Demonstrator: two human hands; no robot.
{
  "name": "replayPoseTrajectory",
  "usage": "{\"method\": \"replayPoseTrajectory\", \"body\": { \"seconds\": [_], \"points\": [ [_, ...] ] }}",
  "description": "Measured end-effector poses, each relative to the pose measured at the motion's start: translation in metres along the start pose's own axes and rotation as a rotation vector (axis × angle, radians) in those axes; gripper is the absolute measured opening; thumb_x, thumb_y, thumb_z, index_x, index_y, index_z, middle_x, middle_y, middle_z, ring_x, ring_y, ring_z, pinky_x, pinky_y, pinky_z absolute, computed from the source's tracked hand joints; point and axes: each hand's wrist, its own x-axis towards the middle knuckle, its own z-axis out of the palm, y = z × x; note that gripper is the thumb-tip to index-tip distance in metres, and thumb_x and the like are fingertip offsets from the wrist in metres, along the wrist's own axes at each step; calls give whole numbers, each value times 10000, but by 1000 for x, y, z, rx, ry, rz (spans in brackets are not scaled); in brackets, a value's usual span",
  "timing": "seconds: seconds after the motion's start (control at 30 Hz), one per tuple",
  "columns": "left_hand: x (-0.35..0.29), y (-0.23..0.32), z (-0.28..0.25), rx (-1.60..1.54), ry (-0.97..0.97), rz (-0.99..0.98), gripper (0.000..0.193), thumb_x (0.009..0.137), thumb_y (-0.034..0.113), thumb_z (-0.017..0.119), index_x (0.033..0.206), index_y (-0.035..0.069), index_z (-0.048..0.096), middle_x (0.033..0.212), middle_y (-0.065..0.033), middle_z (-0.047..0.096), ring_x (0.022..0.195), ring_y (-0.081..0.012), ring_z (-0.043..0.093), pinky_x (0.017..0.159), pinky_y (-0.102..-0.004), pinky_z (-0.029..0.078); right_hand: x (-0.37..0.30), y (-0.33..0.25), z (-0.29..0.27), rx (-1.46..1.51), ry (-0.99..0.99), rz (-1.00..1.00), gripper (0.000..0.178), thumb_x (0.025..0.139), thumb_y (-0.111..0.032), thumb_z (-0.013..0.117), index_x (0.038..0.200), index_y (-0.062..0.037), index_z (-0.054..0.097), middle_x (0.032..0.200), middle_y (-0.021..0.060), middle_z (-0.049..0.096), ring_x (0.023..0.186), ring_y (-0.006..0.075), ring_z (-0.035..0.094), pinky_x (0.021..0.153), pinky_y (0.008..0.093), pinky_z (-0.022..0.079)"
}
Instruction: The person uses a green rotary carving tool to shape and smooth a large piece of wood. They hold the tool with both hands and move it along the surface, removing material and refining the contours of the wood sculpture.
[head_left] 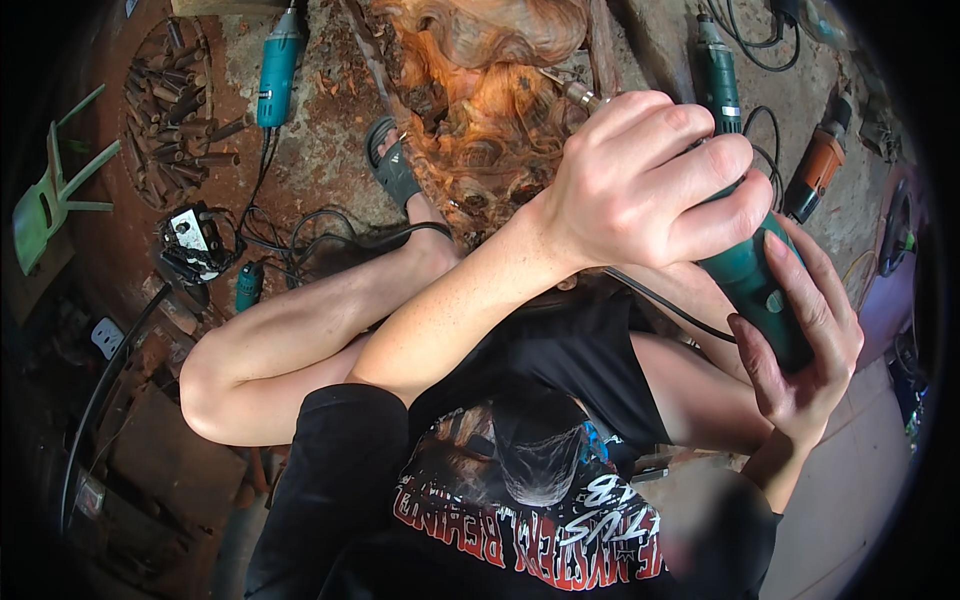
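Observation:
A green die grinder [752,272] lies across both my hands. My left hand [655,180] is closed around its front part, knuckles up, hiding much of the neck. Past the left fist the metal collet and thin bit [580,93] point toward a large carved piece of orange-brown wood [480,120]. Whether the bit touches the wood I cannot tell. At the rear of the grinder body my right hand [815,320] holds on, with the thumb on one side and the fingers on the other. A black cord [680,305] runs below the grinder across my leg.
A teal die grinder [280,75] lies at the far left, beside a pile of brown cylindrical pieces [178,105]. Another green grinder [719,75] and an orange power tool [818,165] lie at the right. Tangled cords surround a power strip [195,240] near a green plastic chair [45,215].

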Motion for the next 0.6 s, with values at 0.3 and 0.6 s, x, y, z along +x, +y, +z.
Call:
{"method": "replayPoseTrajectory", "body": {
  "seconds": [0.3, 0.6],
  "points": [
    [1, 0, 2, 6, 31, 27, 218, 706, 186, 739, 922, 168, 752, 892, -5, 696, 745, -178, 684, 631, -306, 540, -2, 7, 3, 22, 31, -66, 651, 708, -37, 824, 1349, -16, 714, 1309, 287, 693, 1164, 417, 728, 971, 439, 580],
    [-3, -3, 6, -11, 0, 15, 219, 700, 189, 734, 918, 176, 754, 890, 0, 692, 754, -177, 685, 642, -312, 551, 0, 7, 4, 38, 44, -29, 668, 676, 2, 824, 1336, -20, 725, 1288, 283, 704, 1157, 420, 733, 953, 425, 593]
  ]
}}
